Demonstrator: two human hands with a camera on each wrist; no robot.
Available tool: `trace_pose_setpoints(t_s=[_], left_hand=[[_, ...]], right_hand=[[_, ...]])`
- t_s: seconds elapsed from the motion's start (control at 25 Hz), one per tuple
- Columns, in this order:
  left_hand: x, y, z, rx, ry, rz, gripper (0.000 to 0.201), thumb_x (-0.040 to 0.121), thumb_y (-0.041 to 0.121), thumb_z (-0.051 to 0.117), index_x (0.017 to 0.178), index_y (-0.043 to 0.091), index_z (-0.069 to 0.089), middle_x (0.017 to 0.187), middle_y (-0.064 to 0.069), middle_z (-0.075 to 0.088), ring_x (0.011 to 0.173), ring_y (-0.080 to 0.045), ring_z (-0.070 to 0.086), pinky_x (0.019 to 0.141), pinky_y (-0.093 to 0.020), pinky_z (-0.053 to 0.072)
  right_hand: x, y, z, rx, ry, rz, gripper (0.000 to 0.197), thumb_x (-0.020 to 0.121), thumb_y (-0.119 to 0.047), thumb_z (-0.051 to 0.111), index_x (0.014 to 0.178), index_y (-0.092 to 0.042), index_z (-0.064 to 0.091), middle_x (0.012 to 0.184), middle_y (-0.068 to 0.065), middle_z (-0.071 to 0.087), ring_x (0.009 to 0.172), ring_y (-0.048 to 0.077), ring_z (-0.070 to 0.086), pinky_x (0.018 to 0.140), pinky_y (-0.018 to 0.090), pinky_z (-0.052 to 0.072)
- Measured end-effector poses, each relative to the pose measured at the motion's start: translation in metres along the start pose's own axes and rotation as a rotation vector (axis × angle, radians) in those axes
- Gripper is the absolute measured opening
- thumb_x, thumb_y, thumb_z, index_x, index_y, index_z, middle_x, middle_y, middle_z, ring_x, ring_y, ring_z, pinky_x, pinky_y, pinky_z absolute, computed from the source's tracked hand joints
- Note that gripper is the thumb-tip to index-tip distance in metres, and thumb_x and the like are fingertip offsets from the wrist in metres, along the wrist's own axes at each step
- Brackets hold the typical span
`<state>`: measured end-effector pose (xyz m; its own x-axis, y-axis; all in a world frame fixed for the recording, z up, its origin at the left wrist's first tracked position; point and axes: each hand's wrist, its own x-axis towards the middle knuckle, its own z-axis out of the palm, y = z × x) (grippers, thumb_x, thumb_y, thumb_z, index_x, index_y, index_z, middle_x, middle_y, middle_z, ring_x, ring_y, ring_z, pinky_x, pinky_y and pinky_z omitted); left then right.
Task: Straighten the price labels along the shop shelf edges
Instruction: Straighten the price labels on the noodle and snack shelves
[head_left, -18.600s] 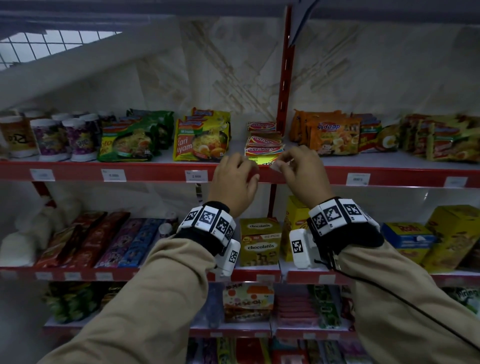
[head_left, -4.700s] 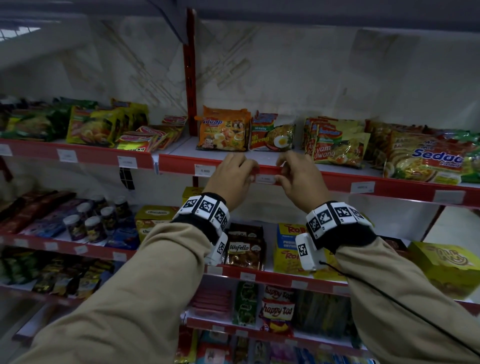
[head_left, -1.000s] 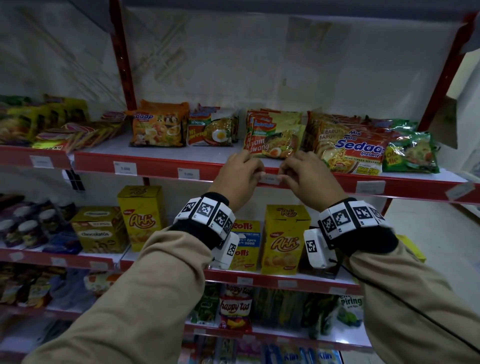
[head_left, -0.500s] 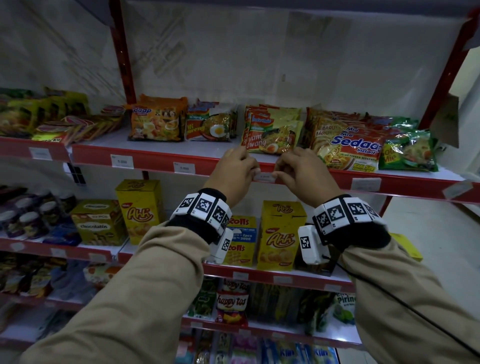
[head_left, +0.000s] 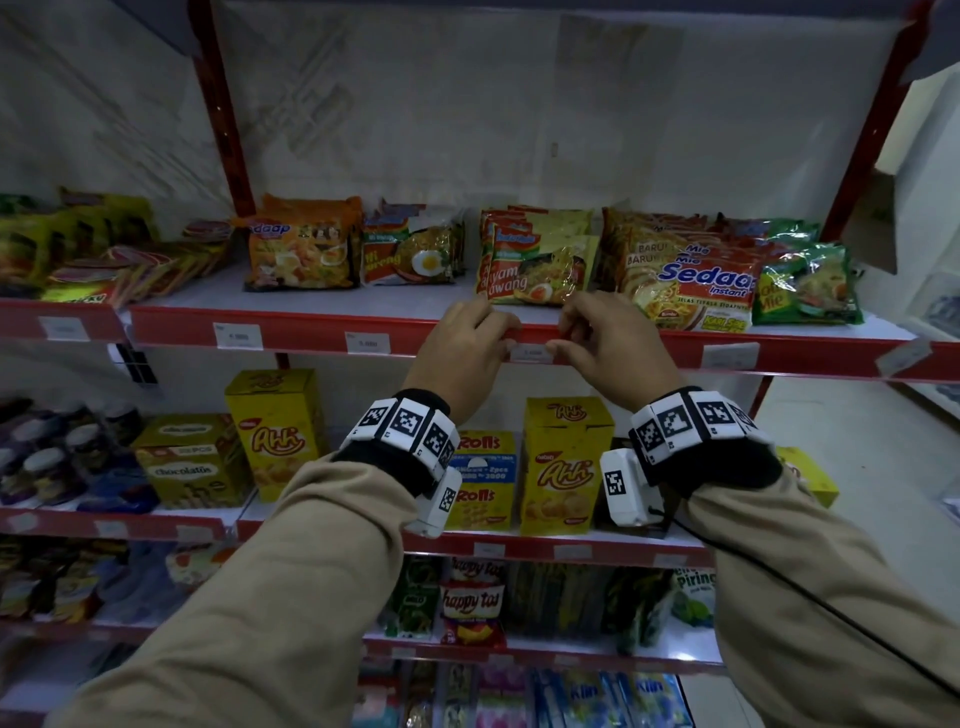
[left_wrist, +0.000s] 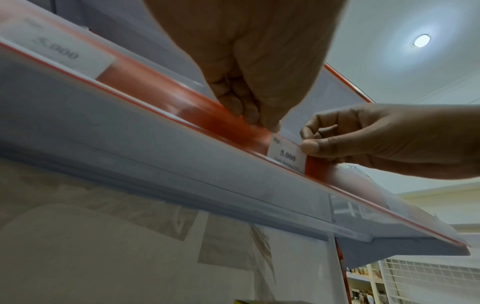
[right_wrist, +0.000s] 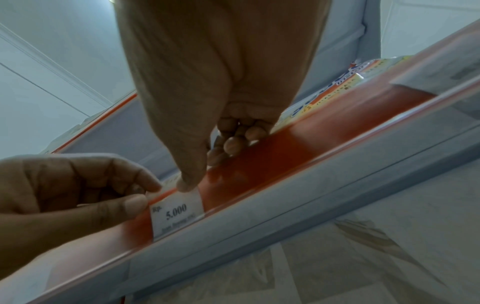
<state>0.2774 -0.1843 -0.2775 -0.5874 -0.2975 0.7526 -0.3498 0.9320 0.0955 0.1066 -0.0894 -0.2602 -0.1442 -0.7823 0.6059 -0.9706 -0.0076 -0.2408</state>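
A white price label (head_left: 532, 354) reading 5.000 sits in the clear strip of the red shelf edge (head_left: 311, 332). My left hand (head_left: 506, 345) pinches its left end, thumb (right_wrist: 135, 202) in front and fingers curled over the rail. At the right end my right hand (head_left: 558, 338) holds the label too, thumb (right_wrist: 187, 185) on its top edge. The left wrist view shows the label (left_wrist: 287, 157) between both hands, with the right hand's thumb (left_wrist: 310, 147) on its right side. The label (right_wrist: 178, 214) looks about level in the strip.
More labels sit along the same edge: two on the left (head_left: 237, 336) (head_left: 367, 343), one on the right (head_left: 730, 356), and a tilted one (head_left: 901, 356) at the far right. Noodle packets (head_left: 535, 260) lie just behind my hands. Snack boxes (head_left: 563, 462) fill the shelf below.
Over the last second both hands stay on this label, with small finger shifts. In the older frames they were at labels further left along the shelf.
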Motion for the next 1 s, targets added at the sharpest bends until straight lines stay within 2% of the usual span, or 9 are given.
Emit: trace_pose_setpoints(t_s=[0.08, 0.28, 0.44, 0.56, 0.8, 1.0], left_hand=[[0.0, -0.002, -0.002, -0.002, -0.021, 0.003, 0.013, 0.088, 0.006, 0.06, 0.099, 0.001, 0.065, 0.096, -0.016, 0.059, 0.093, -0.032, 0.053, 0.075, -0.04, 0.046], [-0.002, 0.0, 0.001, 0.038, -0.027, 0.012, 0.012, 0.09, 0.009, 0.056, 0.097, 0.003, 0.063, 0.099, -0.013, 0.057, 0.091, -0.028, 0.05, 0.076, -0.034, 0.042], [-0.004, 0.005, 0.002, 0.209, -0.002, -0.016, 0.014, 0.088, 0.02, 0.055, 0.096, 0.01, 0.059, 0.099, -0.009, 0.053, 0.093, -0.026, 0.047, 0.079, -0.036, 0.039], [0.003, 0.014, 0.004, 0.261, -0.023, -0.022, 0.016, 0.086, 0.022, 0.054, 0.098, 0.012, 0.059, 0.102, -0.008, 0.053, 0.096, -0.027, 0.047, 0.081, -0.037, 0.038], [0.028, 0.074, 0.037, 0.229, -0.092, 0.055, 0.028, 0.086, 0.027, 0.055, 0.112, 0.017, 0.059, 0.115, -0.007, 0.052, 0.107, -0.028, 0.046, 0.085, -0.038, 0.038], [0.045, 0.124, 0.072, 0.191, -0.149, 0.072, 0.046, 0.085, 0.026, 0.057, 0.129, 0.015, 0.052, 0.123, -0.007, 0.051, 0.115, -0.028, 0.044, 0.093, -0.039, 0.037]], right_hand=[[-0.001, -0.001, 0.001, -0.02, 0.003, -0.011, 0.019, 0.08, -0.028, 0.073, 0.086, -0.018, 0.058, 0.082, -0.004, 0.052, 0.084, 0.019, 0.046, 0.074, 0.03, 0.035], [-0.011, 0.008, -0.001, -0.058, 0.086, 0.004, 0.02, 0.077, -0.026, 0.075, 0.088, -0.015, 0.063, 0.093, 0.005, 0.059, 0.091, 0.023, 0.049, 0.076, 0.028, 0.033], [-0.022, 0.017, -0.009, -0.111, 0.138, 0.053, 0.025, 0.075, -0.028, 0.077, 0.09, -0.014, 0.064, 0.094, 0.007, 0.059, 0.094, 0.024, 0.048, 0.078, 0.029, 0.034], [-0.029, 0.032, -0.024, -0.186, 0.125, 0.065, 0.029, 0.072, -0.031, 0.079, 0.091, -0.014, 0.065, 0.092, 0.007, 0.059, 0.093, 0.027, 0.05, 0.079, 0.034, 0.037], [-0.054, 0.074, -0.057, -0.41, 0.173, 0.146, 0.031, 0.072, -0.05, 0.074, 0.088, -0.026, 0.063, 0.097, -0.004, 0.063, 0.099, 0.025, 0.052, 0.083, 0.038, 0.028], [-0.066, 0.109, -0.074, -0.436, 0.196, 0.155, 0.032, 0.072, -0.05, 0.074, 0.088, -0.024, 0.063, 0.103, 0.002, 0.059, 0.108, 0.031, 0.046, 0.083, 0.04, 0.026]])
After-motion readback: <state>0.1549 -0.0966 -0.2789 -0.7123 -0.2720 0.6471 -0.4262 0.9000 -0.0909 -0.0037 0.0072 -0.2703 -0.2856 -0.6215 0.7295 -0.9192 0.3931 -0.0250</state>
